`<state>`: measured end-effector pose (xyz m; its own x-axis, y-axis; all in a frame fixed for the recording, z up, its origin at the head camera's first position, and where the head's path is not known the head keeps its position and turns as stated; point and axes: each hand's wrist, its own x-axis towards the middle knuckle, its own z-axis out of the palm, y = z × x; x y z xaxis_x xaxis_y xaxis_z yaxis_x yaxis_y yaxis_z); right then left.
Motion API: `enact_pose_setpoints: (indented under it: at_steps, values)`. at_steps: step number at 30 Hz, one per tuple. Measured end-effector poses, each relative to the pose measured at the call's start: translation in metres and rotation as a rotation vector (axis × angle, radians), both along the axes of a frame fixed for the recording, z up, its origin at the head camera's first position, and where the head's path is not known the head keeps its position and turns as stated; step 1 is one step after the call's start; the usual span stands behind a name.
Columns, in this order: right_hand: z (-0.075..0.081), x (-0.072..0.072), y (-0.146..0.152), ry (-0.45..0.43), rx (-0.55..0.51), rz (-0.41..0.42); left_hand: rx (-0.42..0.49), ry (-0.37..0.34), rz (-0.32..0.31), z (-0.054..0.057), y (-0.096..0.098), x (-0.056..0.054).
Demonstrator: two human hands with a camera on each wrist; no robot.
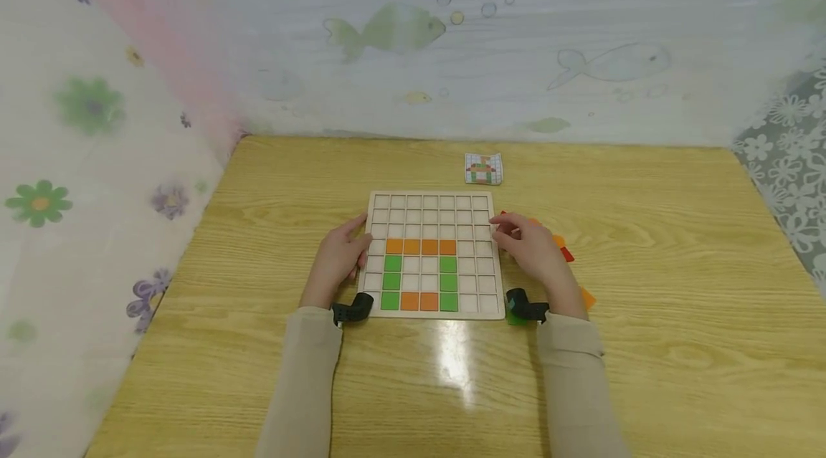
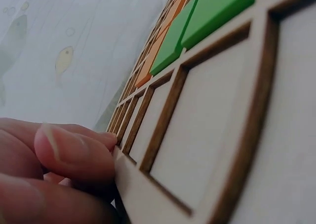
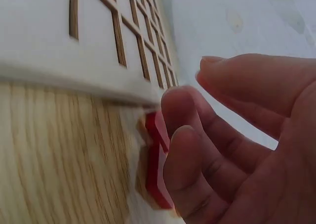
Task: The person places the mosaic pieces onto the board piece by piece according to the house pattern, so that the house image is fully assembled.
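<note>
A fish-patterned backdrop [image 1: 497, 42] rises behind a wood-grain table [image 1: 677, 264] catching white glare [image 1: 454, 358].

A pale wooden board [image 1: 430, 216], divided into square recessed cells, is laid flat on the tabletop [image 1: 677, 264], its left edge touched by the fingers [image 1: 353, 224] of the left hand [image 1: 337, 254]. A row of four orange tiles [image 1: 429, 247] is seated above two green columns [image 1: 391, 282] of three tiles each, with two orange tiles [image 1: 409, 301] set between the column feet (the cells inside are left bare). Loose red tiles [image 3: 154, 177], with orange and green ones, are scattered beyond the right edge, partly hidden by the right hand [image 1: 534, 246], held loosely bent.
</note>
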<state>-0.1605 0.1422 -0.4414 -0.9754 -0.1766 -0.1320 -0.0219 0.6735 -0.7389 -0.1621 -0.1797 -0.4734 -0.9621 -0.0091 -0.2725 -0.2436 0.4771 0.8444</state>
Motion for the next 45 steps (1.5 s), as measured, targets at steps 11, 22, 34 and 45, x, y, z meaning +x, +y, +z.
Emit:
enact_pose_setpoints:
  at_steps: [11, 22, 34, 45]
  values:
    - [0.004, 0.003, 0.027, -0.025, 0.075, 0.005, 0.033, -0.017, 0.026, 0.001, 0.001, -0.001]
    - [0.009, 0.007, 0.030, -0.066, 0.186, 0.065, 0.043, -0.029, 0.025, 0.000, 0.001, -0.001]
    - [0.006, 0.008, 0.023, -0.032, 0.241, 0.031, 0.006, -0.020, 0.023, -0.001, 0.002, -0.002]
    - [0.008, 0.008, 0.024, -0.054, 0.186, 0.063, -0.030, -0.027, 0.047, 0.000, 0.004, -0.002]
